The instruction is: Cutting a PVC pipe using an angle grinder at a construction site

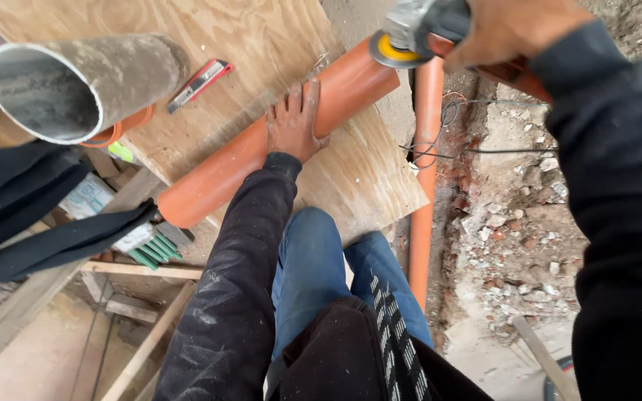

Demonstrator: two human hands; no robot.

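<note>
Building site, rubble [510,230] underfoot, plywood sheet [261,44], orange drain pipes [425,193]

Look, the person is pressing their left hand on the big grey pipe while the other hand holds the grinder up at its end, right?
Not quite. The head view shows the left hand pressing on the orange pipe lying across the plywood board, not the grey pipe, which sits apart at the upper left. The right hand does hold the grinder at the orange pipe's end.

Both arms wear long black sleeves; the left sleeve [239,275] is dusted with pale specks and smears, the right sleeve [618,193] cleaner. Both hands are bare, ungloved. Blue denim trousers [313,260] cover the legs. A black-and-white patterned strap [395,327] hangs at the waist.
</note>
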